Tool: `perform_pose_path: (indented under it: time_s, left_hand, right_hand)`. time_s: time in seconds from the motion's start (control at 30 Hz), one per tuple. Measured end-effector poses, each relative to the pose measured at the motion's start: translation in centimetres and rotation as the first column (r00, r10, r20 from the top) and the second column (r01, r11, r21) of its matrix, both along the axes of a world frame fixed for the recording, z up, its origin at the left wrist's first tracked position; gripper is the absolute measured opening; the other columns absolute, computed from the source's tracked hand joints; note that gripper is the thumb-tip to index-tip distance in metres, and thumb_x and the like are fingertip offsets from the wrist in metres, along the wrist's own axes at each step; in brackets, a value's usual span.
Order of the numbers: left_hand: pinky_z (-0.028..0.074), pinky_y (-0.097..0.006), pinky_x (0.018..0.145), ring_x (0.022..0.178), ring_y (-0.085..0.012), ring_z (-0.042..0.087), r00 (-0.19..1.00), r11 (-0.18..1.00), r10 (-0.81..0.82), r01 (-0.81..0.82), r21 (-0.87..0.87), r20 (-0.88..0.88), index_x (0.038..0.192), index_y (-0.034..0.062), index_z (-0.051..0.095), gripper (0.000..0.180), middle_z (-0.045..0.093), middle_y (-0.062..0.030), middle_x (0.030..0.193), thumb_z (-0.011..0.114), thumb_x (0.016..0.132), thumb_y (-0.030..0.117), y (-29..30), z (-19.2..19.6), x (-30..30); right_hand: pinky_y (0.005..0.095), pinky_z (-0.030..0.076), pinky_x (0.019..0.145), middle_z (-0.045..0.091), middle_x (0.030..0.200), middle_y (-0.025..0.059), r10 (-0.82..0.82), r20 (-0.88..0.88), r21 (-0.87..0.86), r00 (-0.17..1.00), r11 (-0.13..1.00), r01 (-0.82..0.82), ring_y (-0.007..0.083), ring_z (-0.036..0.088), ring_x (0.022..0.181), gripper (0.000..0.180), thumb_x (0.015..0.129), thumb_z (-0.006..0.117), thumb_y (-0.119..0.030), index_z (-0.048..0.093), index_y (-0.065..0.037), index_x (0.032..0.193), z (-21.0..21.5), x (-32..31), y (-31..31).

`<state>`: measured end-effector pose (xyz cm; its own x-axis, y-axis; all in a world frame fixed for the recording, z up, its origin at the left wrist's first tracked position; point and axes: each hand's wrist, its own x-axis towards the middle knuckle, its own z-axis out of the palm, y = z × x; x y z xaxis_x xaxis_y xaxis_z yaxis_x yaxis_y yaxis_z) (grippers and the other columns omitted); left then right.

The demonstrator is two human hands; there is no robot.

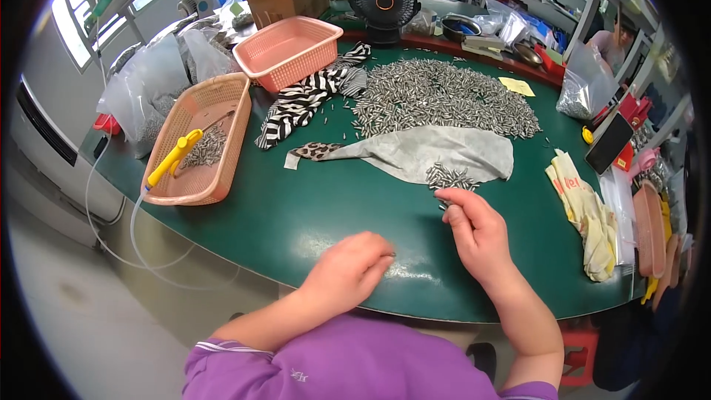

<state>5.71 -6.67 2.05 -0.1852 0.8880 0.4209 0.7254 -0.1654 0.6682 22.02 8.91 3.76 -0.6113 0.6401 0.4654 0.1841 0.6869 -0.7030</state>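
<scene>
My right hand (478, 233) is closed over the green table, its thumb and forefinger pinched together. A few small silver metal pins (444, 206) show at its fingertips. Just beyond them lies a little heap of the same pins (450, 176), on the edge of a pale grey cloth (400, 154). My left hand (352, 267) is curled near the front edge of the table, thumb against the fingers. Whatever it holds, if anything, is too small or hidden to name. Behind the cloth spreads a big pile of silver pins (444, 96).
At left a peach basket (238, 122) holds pins and a yellow air gun (175, 157) with a hose. A pink basket (289, 48), zebra-striped cloth (300, 107) and black fan (384, 6) stand farther back. Cream gloves (585, 215) and a phone (609, 143) are at right.
</scene>
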Motion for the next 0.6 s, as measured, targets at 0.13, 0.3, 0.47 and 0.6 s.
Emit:
perform_pose_path:
  time_s: [0.13, 0.3, 0.47, 0.6]
  left_hand:
    - [0.054, -0.039, 0.073, 0.084, -0.0335, 0.065, 0.949, 0.955, 0.27, -0.242, 0.171, -0.161, 0.095, 0.0037, 0.061, 0.009, 0.064, -0.0142, 0.092, 0.065, 0.087, 0.003, -1.1, 1.8, -5.1]
    - [0.049, -0.043, 0.075, 0.083, -0.036, 0.061, 0.667, 0.747, 0.664, -0.592, 0.301, -0.337, 0.096, 0.0015, 0.059, 0.008, 0.062, -0.0161, 0.089, 0.062, 0.092, 0.008, -3.6, 3.8, -15.2]
    - [0.046, -0.043, 0.08, 0.09, -0.036, 0.058, 0.534, 0.638, 0.765, -0.705, 0.31, -0.359, 0.096, -0.0007, 0.056, 0.016, 0.057, -0.017, 0.093, 0.065, 0.091, 0.011, -5.0, 3.4, -20.8]
    - [0.044, -0.04, 0.073, 0.078, -0.033, 0.053, 0.681, 0.738, 0.668, -0.557, 0.38, -0.299, 0.096, -0.0023, 0.055, 0.013, 0.052, -0.0139, 0.084, 0.06, 0.094, 0.01, -4.6, 2.7, -16.3]
  right_hand:
    - [0.0311, 0.053, 0.06, 0.067, 0.083, 0.0064, 0.031, 0.058, -0.075, 0.998, 0.997, -0.027, 0.0205, 0.064, 0.065, 0.017, 0.083, 0.076, -0.016, 0.067, -0.009, 0.095, -0.1, 0.4, -0.4]
    - [0.0327, 0.052, 0.059, 0.066, 0.079, 0.0047, 0.053, 0.07, 0.035, 0.996, 0.998, -0.055, 0.0226, 0.064, 0.066, 0.015, 0.082, 0.076, -0.018, 0.065, -0.008, 0.084, -0.2, 0.1, -0.5]
    - [0.0334, 0.051, 0.06, 0.065, 0.078, 0.0047, 0.047, 0.077, 0.059, 0.996, 0.997, -0.052, 0.0226, 0.065, 0.068, 0.015, 0.083, 0.075, -0.019, 0.065, -0.009, 0.084, 0.1, 0.1, -0.3]
    - [0.0355, 0.054, 0.068, 0.068, 0.095, 0.0049, 0.028, 0.063, 0.089, 0.998, 0.995, -0.034, 0.0243, 0.068, 0.08, 0.02, 0.086, 0.071, -0.018, 0.067, -0.014, 0.106, -0.9, 0.6, 0.3]
